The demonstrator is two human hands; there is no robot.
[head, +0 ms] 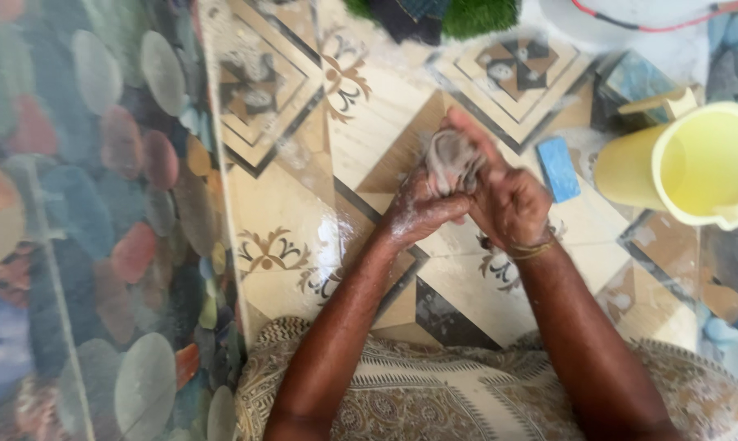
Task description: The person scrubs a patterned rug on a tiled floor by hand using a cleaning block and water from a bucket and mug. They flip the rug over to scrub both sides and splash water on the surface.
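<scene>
Both hands, the left hand and right hand, are clenched around a small soapy grey cloth, held above the wet patterned floor tiles. Lather could make the cloth slip from the grip (the blue soap bar and yellow plastic jug sit close by, easily knocked).

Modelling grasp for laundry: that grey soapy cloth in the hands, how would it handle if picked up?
The grey cloth looks bunched and creased between the left hand and right hand, so probably floppy. Suds on it suggest slippery and wet, likely heavy for its size. Unlikely to roll.
</scene>
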